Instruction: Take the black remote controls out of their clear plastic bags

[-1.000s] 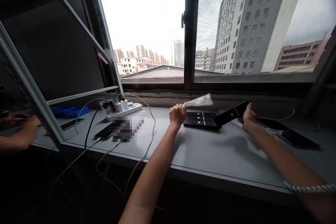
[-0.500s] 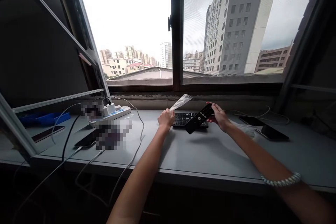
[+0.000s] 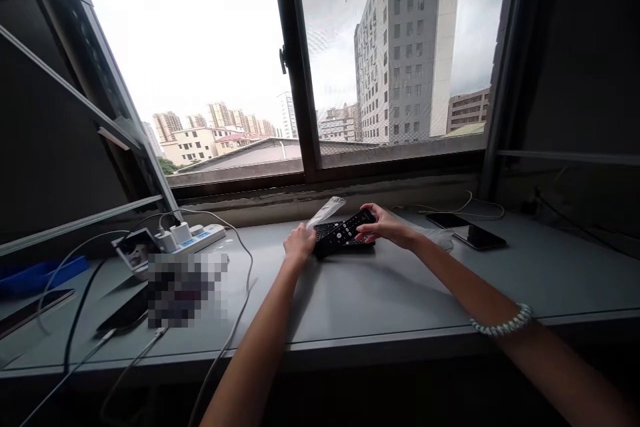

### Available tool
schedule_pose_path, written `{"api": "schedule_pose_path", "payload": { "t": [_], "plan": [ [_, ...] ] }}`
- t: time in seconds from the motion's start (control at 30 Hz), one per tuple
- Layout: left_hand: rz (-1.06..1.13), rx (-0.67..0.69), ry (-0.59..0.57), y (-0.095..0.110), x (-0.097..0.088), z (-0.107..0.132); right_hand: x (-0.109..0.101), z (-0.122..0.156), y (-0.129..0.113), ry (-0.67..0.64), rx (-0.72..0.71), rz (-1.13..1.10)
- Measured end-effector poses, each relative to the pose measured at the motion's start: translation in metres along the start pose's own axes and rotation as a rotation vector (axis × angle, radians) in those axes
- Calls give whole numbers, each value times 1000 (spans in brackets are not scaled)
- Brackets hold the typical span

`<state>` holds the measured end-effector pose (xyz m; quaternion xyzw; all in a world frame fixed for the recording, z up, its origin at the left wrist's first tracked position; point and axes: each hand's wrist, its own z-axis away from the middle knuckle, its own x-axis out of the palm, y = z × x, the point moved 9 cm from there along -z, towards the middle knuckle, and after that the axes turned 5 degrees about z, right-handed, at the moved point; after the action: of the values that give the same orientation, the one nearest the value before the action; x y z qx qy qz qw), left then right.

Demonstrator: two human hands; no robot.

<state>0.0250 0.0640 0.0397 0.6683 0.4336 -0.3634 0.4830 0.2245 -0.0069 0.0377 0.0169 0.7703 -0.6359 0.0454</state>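
A black remote control (image 3: 343, 233) is clamped by its upper end between the thumb and fingers of the right hand (image 3: 381, 225), and is held tilted above the table (image 3: 365, 300), nearer the back edge than the front. The lower end of a clear plastic sleeve (image 3: 326, 211) is pinched in the closed left hand (image 3: 299, 243); whether the remote's lower end is touched by that hand cannot be told. Beneath the held remote, more black remotes (image 3: 369, 245) are laid on the table, partly covered. Clear plastic wrapping (image 3: 440, 238) is seen beside the right wrist, and farther right, towards the back edge, two dark smartphones (image 3: 481, 237) are placed. Left of the hands, a white power strip (image 3: 207, 237) is set near the back edge, with a smartphone (image 3: 123, 312) lying nearer the front edge, connected to a white cable (image 3: 95, 347).
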Motion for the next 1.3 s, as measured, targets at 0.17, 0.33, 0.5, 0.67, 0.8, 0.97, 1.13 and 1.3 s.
{"api": "schedule_pose_path", "payload": {
  "t": [0.17,0.33,0.5,0.67,0.8,0.97,1.13,1.3],
  "plan": [
    [-11,11,-3,1,-1,0,11,4,-10,-148,-112,134],
    [-17,18,35,2,-6,-1,10,2,-6,-184,-132,562],
    [0,39,41,4,-7,0,14,3,-10,-168,-250,846],
    [-37,67,5,8,-3,3,20,5,-5,-201,-252,998],
    [-50,88,-3,10,-1,3,21,4,-5,-190,-271,1058],
    [-54,137,-22,17,5,2,23,3,-11,-153,-302,1070],
    [-22,119,7,19,0,4,34,6,-14,-160,-394,1013],
    [31,201,34,26,-4,8,38,1,0,-182,-356,1006]
  ]
}}
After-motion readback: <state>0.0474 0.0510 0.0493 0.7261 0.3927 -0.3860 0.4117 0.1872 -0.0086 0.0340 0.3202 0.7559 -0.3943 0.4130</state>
